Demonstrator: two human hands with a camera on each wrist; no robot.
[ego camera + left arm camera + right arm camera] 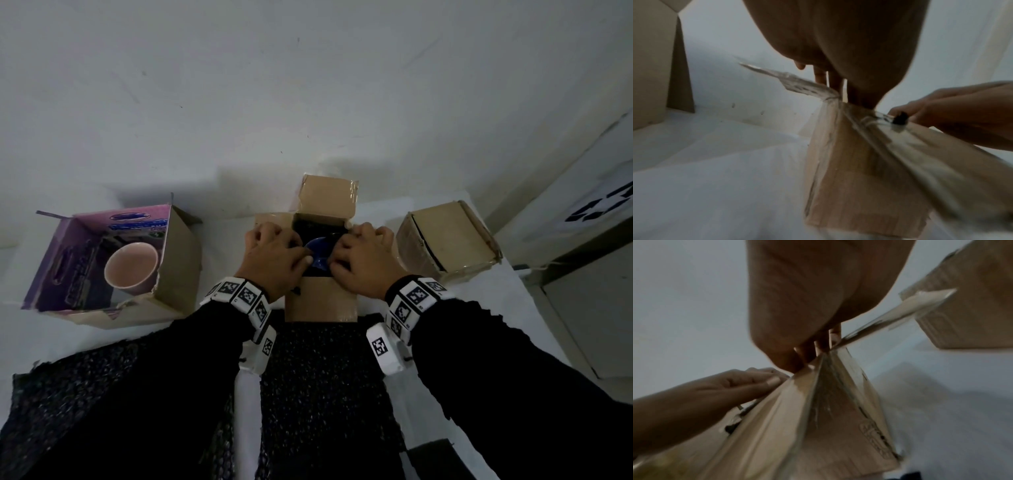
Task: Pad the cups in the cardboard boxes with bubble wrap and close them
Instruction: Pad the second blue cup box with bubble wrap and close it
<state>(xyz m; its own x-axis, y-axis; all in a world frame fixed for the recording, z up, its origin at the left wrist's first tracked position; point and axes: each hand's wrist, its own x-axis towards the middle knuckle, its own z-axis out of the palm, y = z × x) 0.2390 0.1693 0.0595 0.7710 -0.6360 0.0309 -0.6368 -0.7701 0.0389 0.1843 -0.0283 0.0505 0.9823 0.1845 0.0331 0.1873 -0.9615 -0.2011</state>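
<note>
At the tabletop's left edge a purple-lined box (113, 263) holds a pink cup (132, 269). The left hand (274, 257) and right hand (363, 260), fingers curled into the open middle box (322, 301), flank its blue cup (320, 255). A shut box (448, 240) stands right; black bubble wrap (322, 394) lies along the near edge.

- A blue cup (317, 248) sits inside a plain brown cardboard box (320, 301) at centre.
- A pale pink cup (132, 270) stands in a box (102, 260) printed purple inside, with a blue logo, and brown outside.
- A 3rd box (448, 240), plain brown with glossy clear tape, lies at right.
- Black bubble wrap (318, 394), dotted with small bubbles, covers the white table (534, 315).
- Black sleeves (513, 383) end in white wristbands (411, 301) bearing black-and-white square markers.
</note>
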